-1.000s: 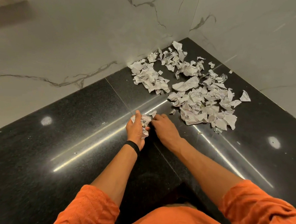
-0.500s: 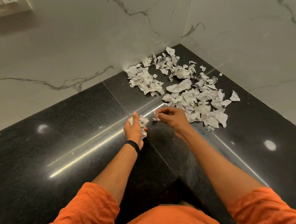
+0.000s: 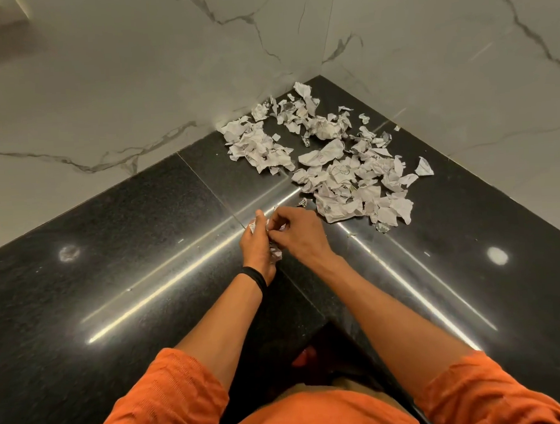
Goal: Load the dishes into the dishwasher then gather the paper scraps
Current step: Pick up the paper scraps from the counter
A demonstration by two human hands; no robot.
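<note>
Two hands meet over the black counter (image 3: 119,287), close in front of me and just short of the paper. My left hand (image 3: 256,246), with a dark band (image 3: 256,278) at the wrist, is curled round a small wad (image 3: 275,253) of crumpled white paper that pokes out above and below the palm. My right hand (image 3: 301,231) lies against it from the right, fingers bent, their tips pinching at the top of that same wad; I cannot tell whether they carry a separate piece. Most of the scraps (image 3: 338,172) lie loose on the counter beyond the hands, spread into the corner where the two marble walls (image 3: 133,89) meet. They form one cluster to the left against the wall, another deep in the corner and the largest patch to the right, nearest my right hand. One tiny scrap (image 3: 302,203) sits apart, just beyond my right knuckles, between them and the big patch. Some pieces show pen marks. Orange sleeves (image 3: 172,402) cover both upper arms at the bottom of the view, and the forearms are bare.
</note>
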